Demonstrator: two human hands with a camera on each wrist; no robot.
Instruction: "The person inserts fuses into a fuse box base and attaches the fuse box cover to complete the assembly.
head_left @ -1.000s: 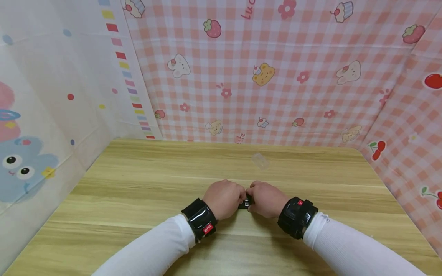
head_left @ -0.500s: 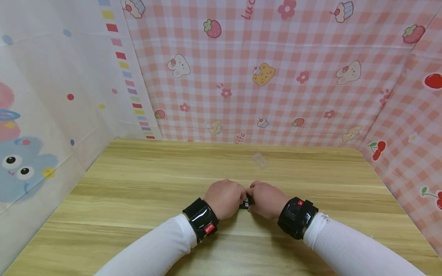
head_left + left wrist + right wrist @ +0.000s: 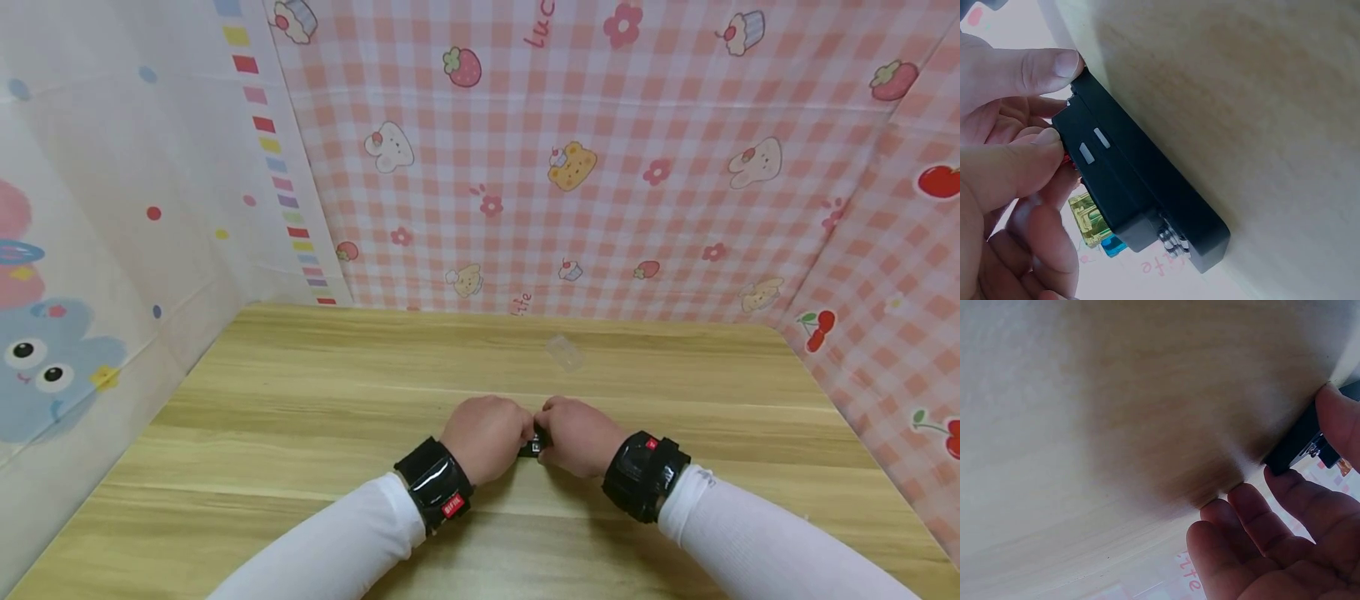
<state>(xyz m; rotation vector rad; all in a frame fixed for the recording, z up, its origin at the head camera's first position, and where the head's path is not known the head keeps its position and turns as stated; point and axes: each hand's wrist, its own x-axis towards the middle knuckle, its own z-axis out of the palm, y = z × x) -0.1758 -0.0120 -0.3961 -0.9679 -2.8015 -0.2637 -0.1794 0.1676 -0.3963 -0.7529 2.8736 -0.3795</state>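
I see a wooden table (image 3: 300,433) with pale, yellowish grain running side to side; its far right corner is rounded. Beyond the grip, a pink-and-white gingham backdrop (image 3: 600,208) rises straight from the table's far edge, printed with strawberries, cupcakes, bears, bunnies and small flowers. The same checked sheet folds round to wall off the side to the right of the grip, there with cherries (image 3: 817,327). To the left of the grip stands a whitish sheet (image 3: 112,167) with coloured dots, a column of coloured dashes (image 3: 279,167) and a blue cartoon creature (image 3: 52,362). The light I get is even and soft, with faint shadows on the wood.
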